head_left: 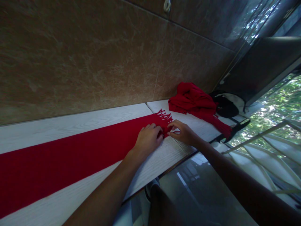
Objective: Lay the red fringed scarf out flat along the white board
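A long red scarf (89,150) lies stretched flat along a white wooden bench top, its fringed end towards the right. My left hand (149,137) rests on the cloth near that end, fingers curled down and closed against the scarf. Beside it, my right hand (182,133) pinches the fringe at the near corner between thumb and fingertips. Twisted tassels (164,115) spread loose on the far side of the same end. The exact strands in the right fingers are too small to make out.
Against the brown marbled wall (94,62) sits a bunched red cloth (195,100) with fringe. A black and white bag (228,105) lies behind it. The white bench top (164,153) ends at a front edge above a shiny floor. A metal railing (263,135) stands at right.
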A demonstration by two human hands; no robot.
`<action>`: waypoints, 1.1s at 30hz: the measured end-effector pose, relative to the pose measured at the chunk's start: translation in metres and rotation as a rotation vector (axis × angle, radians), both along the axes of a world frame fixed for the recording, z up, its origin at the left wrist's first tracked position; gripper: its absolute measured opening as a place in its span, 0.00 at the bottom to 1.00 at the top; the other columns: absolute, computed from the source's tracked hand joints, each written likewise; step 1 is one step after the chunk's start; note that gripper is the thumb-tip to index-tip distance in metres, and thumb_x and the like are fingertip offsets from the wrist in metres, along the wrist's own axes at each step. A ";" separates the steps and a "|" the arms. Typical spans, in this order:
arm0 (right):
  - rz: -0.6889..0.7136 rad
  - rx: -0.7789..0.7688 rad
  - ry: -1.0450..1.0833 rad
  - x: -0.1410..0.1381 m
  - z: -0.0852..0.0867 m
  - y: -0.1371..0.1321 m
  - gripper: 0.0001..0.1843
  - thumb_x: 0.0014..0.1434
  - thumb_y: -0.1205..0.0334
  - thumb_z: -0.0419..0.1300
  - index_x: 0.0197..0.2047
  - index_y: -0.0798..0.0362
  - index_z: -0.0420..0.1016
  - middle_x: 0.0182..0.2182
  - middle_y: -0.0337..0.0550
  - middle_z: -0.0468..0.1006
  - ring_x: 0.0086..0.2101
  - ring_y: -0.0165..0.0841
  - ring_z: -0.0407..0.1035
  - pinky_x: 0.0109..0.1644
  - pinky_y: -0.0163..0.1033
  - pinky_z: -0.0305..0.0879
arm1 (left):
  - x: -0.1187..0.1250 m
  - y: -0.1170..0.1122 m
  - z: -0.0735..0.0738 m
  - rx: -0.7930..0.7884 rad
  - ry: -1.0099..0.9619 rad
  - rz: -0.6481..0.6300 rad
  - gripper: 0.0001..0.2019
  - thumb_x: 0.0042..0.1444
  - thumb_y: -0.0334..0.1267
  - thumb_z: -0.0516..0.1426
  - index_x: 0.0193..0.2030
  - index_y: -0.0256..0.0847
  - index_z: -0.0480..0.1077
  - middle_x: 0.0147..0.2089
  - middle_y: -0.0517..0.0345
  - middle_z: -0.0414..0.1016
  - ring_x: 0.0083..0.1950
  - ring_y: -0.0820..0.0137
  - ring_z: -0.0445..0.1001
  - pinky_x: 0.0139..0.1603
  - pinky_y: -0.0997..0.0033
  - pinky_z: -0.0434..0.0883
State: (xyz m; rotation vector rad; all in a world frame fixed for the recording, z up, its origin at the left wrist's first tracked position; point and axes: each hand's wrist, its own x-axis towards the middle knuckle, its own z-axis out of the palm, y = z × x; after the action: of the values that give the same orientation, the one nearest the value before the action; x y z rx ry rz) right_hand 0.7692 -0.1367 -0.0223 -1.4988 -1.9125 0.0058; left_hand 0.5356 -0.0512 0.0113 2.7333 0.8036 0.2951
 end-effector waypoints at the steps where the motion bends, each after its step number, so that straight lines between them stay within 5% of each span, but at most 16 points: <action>1: -0.001 -0.004 -0.007 0.001 0.000 0.000 0.12 0.60 0.67 0.69 0.47 0.50 0.80 0.40 0.43 0.82 0.36 0.36 0.75 0.43 0.41 0.75 | 0.000 0.000 0.000 0.000 -0.001 -0.002 0.14 0.75 0.40 0.59 0.61 0.43 0.79 0.58 0.49 0.82 0.60 0.56 0.79 0.61 0.57 0.75; 9: -0.001 0.003 -0.033 0.001 -0.002 0.003 0.13 0.61 0.68 0.67 0.49 0.49 0.80 0.43 0.46 0.82 0.40 0.39 0.77 0.47 0.45 0.77 | -0.023 0.000 0.003 0.086 0.051 -0.108 0.16 0.76 0.36 0.57 0.65 0.43 0.78 0.61 0.48 0.80 0.62 0.56 0.78 0.64 0.56 0.75; 22: -0.016 0.075 -0.161 -0.008 -0.001 -0.006 0.08 0.67 0.69 0.60 0.41 0.47 0.79 0.42 0.47 0.82 0.44 0.41 0.79 0.50 0.46 0.78 | -0.144 0.007 -0.014 0.303 0.049 -0.066 0.13 0.74 0.32 0.59 0.59 0.44 0.82 0.51 0.51 0.83 0.50 0.63 0.81 0.53 0.63 0.79; 33: -0.045 0.093 -0.185 -0.001 0.003 -0.004 0.12 0.66 0.69 0.61 0.43 0.44 0.85 0.42 0.44 0.87 0.43 0.41 0.82 0.50 0.47 0.81 | -0.159 0.004 -0.020 0.296 -0.063 -0.077 0.14 0.75 0.32 0.57 0.58 0.44 0.84 0.50 0.51 0.83 0.48 0.64 0.81 0.50 0.64 0.80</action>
State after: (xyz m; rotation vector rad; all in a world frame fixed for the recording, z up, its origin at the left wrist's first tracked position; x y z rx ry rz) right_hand 0.7681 -0.1412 -0.0192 -1.5243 -1.9934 -0.2469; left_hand 0.3769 -0.0475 -0.0086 3.0013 0.6840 0.5186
